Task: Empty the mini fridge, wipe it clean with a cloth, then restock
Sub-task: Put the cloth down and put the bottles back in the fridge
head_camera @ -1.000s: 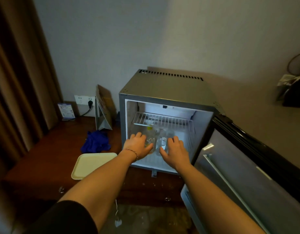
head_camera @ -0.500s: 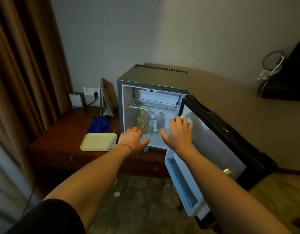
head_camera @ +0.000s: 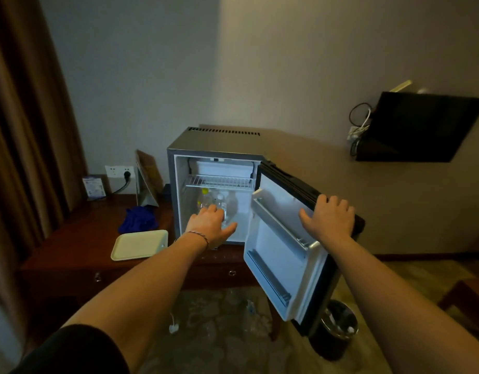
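At the mini fridge (head_camera: 214,147) on the bench (head_camera: 79,238): door (head_camera: 281,238) now swung further shut than a second ago, right hand (head_camera: 328,215) flat on its top edge, grip wide. Left hand (head_camera: 210,225) pulled back from the bottles (head_camera: 214,202), fingers spread, holding nothing. Bottles back inside, blue cloth (head_camera: 138,218) by the tray (head_camera: 140,244): restocking probably finished, though dim.

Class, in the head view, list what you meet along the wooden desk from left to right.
Small blue card → white wall socket → crumpled blue cloth → grey mini fridge → open white-lined fridge door
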A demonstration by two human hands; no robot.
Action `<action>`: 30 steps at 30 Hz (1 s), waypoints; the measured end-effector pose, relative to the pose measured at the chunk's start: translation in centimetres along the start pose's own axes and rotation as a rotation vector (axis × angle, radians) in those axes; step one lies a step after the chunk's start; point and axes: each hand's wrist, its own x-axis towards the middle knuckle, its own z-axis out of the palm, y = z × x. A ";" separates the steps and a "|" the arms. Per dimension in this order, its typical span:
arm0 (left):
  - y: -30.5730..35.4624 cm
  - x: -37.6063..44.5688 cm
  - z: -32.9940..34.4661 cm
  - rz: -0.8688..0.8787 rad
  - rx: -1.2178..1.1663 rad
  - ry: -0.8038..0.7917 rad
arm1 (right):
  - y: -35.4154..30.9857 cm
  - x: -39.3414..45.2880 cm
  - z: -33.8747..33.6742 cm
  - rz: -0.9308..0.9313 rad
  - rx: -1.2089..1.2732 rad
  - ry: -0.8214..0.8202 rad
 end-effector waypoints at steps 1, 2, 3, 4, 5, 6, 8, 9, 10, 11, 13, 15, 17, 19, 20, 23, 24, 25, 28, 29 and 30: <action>0.0 -0.5 -0.1 0.004 -0.006 -0.007 | 0.6 -0.5 -0.2 -0.017 0.000 -0.036; -0.1 -1.0 -0.2 0.007 -0.009 -0.012 | 1.1 -0.9 -0.4 -0.043 0.000 -0.071; -0.2 -1.4 -0.3 0.007 -0.011 -0.016 | 1.2 -1.2 -0.6 -0.072 0.001 -0.098; -0.4 -1.8 -0.3 0.004 -0.015 -0.019 | 1.3 -1.5 -0.8 -0.099 0.007 -0.116; -0.6 -2.2 -0.2 0.000 -0.018 -0.023 | 1.1 -1.8 -1.1 -0.121 0.016 -0.124; -0.7 -2.7 -0.2 -0.001 -0.018 -0.025 | 0.7 -2.1 -1.4 -0.141 0.023 -0.123; -1.2 -3.5 -0.2 0.003 -0.010 -0.024 | -0.5 -3.1 -2.0 -0.171 0.027 -0.111; -1.5 -3.9 -0.3 0.003 -0.004 -0.023 | -1.2 -3.6 -2.2 -0.183 0.030 -0.106; -1.9 -4.2 -0.5 -0.001 -0.001 -0.020 | -2.0 -4.1 -2.4 -0.199 0.030 -0.100; -2.4 -4.5 -0.8 -0.009 -0.001 -0.015 | -2.8 -4.5 -2.7 -0.218 0.032 -0.098; -3.3 -5.1 -1.7 -0.030 -0.011 0.002 | -4.4 -4.9 -3.3 -0.258 0.075 -0.099; -4.2 -5.7 -2.5 -0.049 -0.018 0.028 | -5.8 -5.1 -3.8 -0.308 0.136 -0.099; -5.2 -6.3 -3.2 -0.063 -0.017 0.047 | -7.1 -5.1 -3.8 -0.370 0.196 -0.104; -6.5 -6.8 -3.7 -0.079 -0.010 0.048 | -8.5 -5.0 -3.4 -0.429 0.234 -0.106; -7.2 -7.0 -3.8 -0.091 -0.006 0.045 | -9.2 -5.0 -3.0 -0.454 0.248 -0.101; -9.3 -7.3 -4.1 -0.142 0.002 0.035 | -11.4 -4.6 -2.2 -0.501 0.352 -0.116; -10.0 -7.3 -4.1 -0.158 0.003 0.035 | -12.1 -4.3 -2.2 -0.514 0.400 -0.131; -10.7 -7.2 -4.1 -0.175 0.002 0.033 | -12.8 -4.0 -2.2 -0.534 0.434 -0.145; -12.4 -6.6 -4.1 -0.214 -0.013 0.036 | -15.0 -2.8 -2.5 -0.604 0.474 -0.168; -12.9 -6.2 -4.0 -0.226 -0.019 0.039 | -15.7 -2.4 -2.4 -0.619 0.484 -0.180; -13.4 -5.7 -4.1 -0.238 -0.022 0.045 | -16.5 -1.9 -2.3 -0.633 0.488 -0.191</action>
